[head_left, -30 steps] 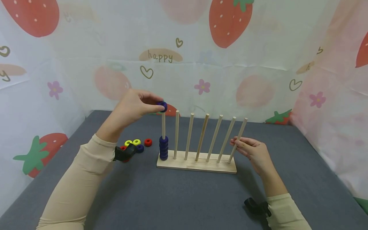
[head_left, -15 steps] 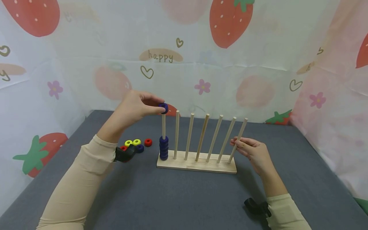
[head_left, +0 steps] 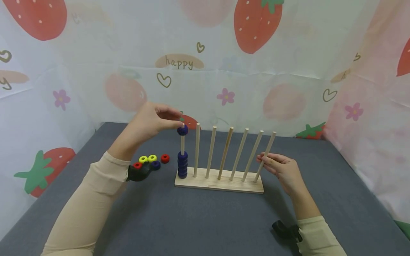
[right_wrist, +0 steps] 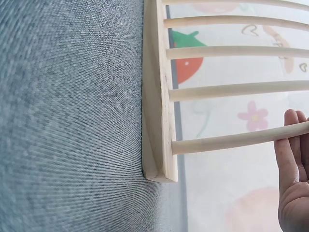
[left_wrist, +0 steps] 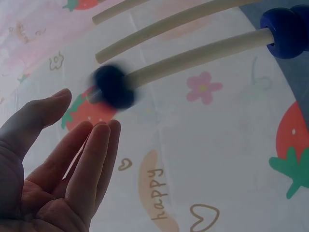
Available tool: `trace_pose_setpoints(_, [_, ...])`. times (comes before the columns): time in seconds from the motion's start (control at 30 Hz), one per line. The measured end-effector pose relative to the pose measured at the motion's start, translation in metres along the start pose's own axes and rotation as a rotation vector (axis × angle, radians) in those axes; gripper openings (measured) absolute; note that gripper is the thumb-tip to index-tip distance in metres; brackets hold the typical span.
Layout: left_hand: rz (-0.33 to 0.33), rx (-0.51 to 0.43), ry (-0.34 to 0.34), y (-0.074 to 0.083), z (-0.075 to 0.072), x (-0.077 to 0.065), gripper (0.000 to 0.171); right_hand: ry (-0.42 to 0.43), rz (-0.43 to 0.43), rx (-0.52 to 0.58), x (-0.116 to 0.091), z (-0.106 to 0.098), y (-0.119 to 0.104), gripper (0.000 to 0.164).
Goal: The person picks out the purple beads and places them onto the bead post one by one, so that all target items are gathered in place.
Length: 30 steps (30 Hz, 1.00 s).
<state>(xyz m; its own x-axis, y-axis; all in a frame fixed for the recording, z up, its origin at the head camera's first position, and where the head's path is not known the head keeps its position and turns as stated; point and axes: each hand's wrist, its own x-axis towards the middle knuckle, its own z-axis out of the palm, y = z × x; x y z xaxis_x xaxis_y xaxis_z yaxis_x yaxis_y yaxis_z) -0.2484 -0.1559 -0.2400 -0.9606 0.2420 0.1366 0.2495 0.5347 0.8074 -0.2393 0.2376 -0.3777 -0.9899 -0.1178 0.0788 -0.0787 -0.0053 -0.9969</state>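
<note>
Around the leftmost peg of a wooden peg rack (head_left: pixel 221 185), a blue bead (head_left: pixel 182 130) is near the top, blurred in the left wrist view. Lower on that peg sits a stack of blue beads (head_left: pixel 182 165). My left hand (head_left: pixel 147 121) is beside the peg's tip; the left wrist view shows its thumb and fingers (left_wrist: pixel 99 150) parted and off the bead. On the other side, my right hand (head_left: pixel 283 172) pinches the rightmost peg (head_left: pixel 269 144) around mid-height. The pegs between carry no beads.
Left of the rack lie loose beads: two yellow, a blue one (head_left: pixel 156 165), a red one (head_left: pixel 164 158) and another red one partly behind the left wrist's black camera (head_left: pixel 139 173). Grey cloth (head_left: pixel 205 224) covers the table. A strawberry-print curtain (head_left: pixel 205 81) stands behind.
My left hand has let go of the blue bead, which has slid a little down the leftmost peg. The right hand and the rack have stayed in place.
</note>
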Motion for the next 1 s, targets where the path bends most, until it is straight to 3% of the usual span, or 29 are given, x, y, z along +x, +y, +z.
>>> trace_pose_setpoints(0.23, [-0.053, -0.048, 0.043, -0.013, -0.004, -0.009, 0.042, 0.005, 0.006, -0.012, 0.001, 0.000, 0.000, 0.022])
trace_pose_setpoints(0.47, [-0.079, -0.038, 0.027, -0.039, -0.006, -0.016, 0.040, 0.013, 0.008, -0.012, 0.001, 0.001, 0.000, 0.037])
trace_pose_setpoints(0.77, [-0.154, -0.024, 0.046, -0.064, -0.006, -0.026, 0.045, 0.014, 0.009, 0.000, 0.001, 0.001, -0.001, 0.025])
trace_pose_setpoints(1.0, [-0.212, -0.019, 0.047, -0.088, -0.003, -0.032, 0.050, 0.011, 0.008, -0.016, 0.001, 0.001, 0.000, 0.037])
